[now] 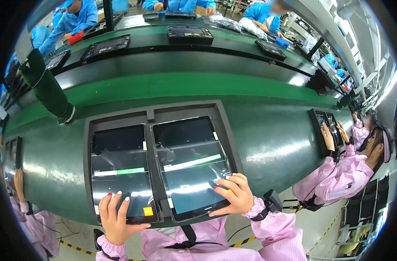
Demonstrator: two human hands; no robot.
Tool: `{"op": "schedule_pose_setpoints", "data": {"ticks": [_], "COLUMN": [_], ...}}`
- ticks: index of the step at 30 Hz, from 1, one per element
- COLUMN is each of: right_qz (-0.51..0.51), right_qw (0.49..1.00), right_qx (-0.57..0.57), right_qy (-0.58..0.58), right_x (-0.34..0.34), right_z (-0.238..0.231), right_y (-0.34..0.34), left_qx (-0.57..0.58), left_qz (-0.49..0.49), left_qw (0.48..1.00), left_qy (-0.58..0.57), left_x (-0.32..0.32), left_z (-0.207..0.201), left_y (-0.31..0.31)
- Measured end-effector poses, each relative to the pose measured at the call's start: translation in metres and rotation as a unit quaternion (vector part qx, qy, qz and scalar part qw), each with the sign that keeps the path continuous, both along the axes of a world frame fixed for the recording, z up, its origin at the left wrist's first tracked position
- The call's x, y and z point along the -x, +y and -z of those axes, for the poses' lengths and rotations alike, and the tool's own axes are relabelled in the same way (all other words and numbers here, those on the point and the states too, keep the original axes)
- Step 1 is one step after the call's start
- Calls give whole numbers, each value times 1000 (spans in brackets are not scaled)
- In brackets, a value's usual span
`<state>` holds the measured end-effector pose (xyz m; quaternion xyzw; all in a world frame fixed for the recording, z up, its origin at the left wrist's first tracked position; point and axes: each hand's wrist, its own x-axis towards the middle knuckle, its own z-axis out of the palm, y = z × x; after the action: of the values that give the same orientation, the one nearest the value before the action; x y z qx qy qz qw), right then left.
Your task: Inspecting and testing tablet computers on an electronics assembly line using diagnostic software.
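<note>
Two dark tablets lie side by side in a grey foam tray (228,126) on the green bench. The left tablet (120,141) has a green-and-white band across its screen and a yellow square sticker near its lower right corner. The right tablet (185,137) shows a similar band, with clear film over its glass. My left hand (115,219) rests with fingers spread on the lower left part of the left tablet. On the lower right part of the other, my right hand (236,198) spreads its fingers over the screen, thumb near the bottom edge. Neither hand grips anything.
A green-wrapped post (44,85) rises at the left. Along the raised line beyond lie several black device trays (190,34), where co-workers in blue work. To the right, a person in pink (337,176) handles another tray (325,130); another person sits at far left.
</note>
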<state>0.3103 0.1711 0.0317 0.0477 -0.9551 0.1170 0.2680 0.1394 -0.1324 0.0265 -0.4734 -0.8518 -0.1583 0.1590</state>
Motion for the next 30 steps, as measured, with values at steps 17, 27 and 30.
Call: {"op": "schedule_pose_setpoints", "data": {"ticks": [17, 27, 30], "right_qz": [143, 53, 28], "right_qw": [989, 997, 998], "right_qx": [30, 48, 50], "right_qy": [22, -1, -10], "right_x": [-42, -16, -15], "right_z": [21, 6, 4], "right_y": [18, 13, 16], "left_qx": [-21, -29, -32], "left_qz": [-1, 2, 2], "left_qw": [1000, 999, 999], "left_qy": [-9, -36, -40], "left_x": [-3, -2, -3], "left_z": [-4, -6, -7], "left_y": [0, 1, 1]}}
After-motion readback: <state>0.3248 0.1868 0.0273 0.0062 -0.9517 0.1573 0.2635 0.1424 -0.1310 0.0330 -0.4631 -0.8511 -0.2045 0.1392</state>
